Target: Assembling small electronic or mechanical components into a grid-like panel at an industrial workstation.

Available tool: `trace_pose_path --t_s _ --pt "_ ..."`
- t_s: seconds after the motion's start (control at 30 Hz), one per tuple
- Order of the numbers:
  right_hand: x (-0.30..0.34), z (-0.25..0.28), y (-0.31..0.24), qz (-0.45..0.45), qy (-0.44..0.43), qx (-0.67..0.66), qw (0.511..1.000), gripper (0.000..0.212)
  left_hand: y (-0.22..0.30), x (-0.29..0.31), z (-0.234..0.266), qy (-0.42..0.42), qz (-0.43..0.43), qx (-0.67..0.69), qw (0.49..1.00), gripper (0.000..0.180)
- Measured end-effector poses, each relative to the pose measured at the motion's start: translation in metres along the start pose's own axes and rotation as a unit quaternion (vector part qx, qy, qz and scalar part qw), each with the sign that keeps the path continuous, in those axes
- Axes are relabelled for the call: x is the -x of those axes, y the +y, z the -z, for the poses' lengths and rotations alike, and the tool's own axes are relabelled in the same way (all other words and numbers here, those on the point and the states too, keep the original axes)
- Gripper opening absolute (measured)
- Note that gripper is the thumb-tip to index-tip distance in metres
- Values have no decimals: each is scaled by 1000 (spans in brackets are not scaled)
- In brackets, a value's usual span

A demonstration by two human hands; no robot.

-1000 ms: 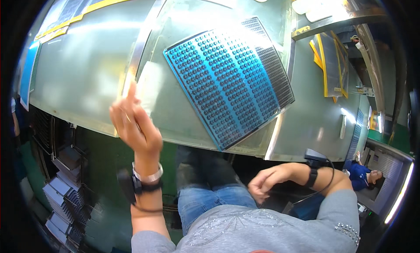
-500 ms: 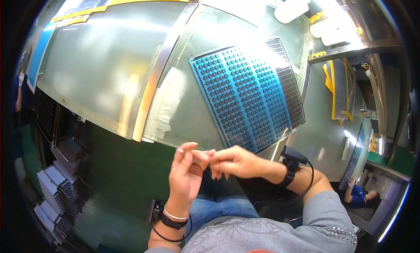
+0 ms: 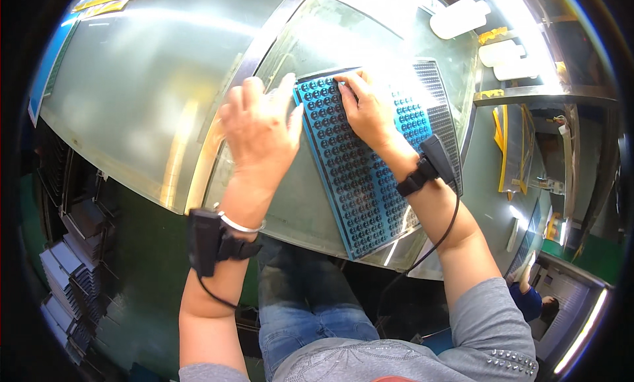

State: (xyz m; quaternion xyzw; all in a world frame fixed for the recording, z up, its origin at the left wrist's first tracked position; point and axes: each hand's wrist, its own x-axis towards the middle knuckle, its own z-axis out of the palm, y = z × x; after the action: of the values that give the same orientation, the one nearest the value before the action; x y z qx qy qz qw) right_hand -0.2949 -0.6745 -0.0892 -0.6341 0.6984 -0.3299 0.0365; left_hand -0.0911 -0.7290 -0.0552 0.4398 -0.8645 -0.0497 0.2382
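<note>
A blue panel [image 3: 356, 190] covered with rows of dark round shapes lies at a slant on the glass-like worktop [image 3: 290, 203]. Just off its far left corner is my left hand [image 3: 261, 131], its fingers stretched and apart, with nothing visible in them. My right hand [image 3: 371, 117] reaches over the panel's far edge. Its thumb and forefinger are bent close together there, and whatever they pinch is too small to make out. Along the right side runs a dark grey patterned panel [image 3: 432, 84], partly washed out by glare.
White plastic bottles [image 3: 459, 18] stand at the far right, beside a metal frame [image 3: 548, 93]. A metal strip [image 3: 211, 154] divides the worktop on the left. Stacked grey trays [image 3: 66, 269] sit low at the left. Another person [image 3: 528, 296] is at the right.
Both hands were together in front of the panel's near edge. They have moved apart and forward to its far left corner, and my left hand has opened.
</note>
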Motion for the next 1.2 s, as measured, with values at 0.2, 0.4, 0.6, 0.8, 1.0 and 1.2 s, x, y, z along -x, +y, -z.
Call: trace_pose_path --t_s 0.2,0.4,0.6,0.8,1.0,1.2 --pt "5 -5 -2 69 18 67 995 21 8 11 -46 9 -2 32 999 36" --pt "3 -5 2 85 -19 88 992 25 5 14 -52 18 -2 32 999 39" --pt "3 -8 2 86 -28 96 991 31 9 13 -45 -1 5 41 999 46" --pt "1 -6 5 75 -50 70 994 28 9 13 -48 1 7 28 1000 50" --pt "-8 16 9 -19 -85 -107 990 15 10 13 -48 3 13 22 1000 51" --pt "-14 18 0 129 -156 100 974 14 10 14 -48 -2 10 25 1000 56"
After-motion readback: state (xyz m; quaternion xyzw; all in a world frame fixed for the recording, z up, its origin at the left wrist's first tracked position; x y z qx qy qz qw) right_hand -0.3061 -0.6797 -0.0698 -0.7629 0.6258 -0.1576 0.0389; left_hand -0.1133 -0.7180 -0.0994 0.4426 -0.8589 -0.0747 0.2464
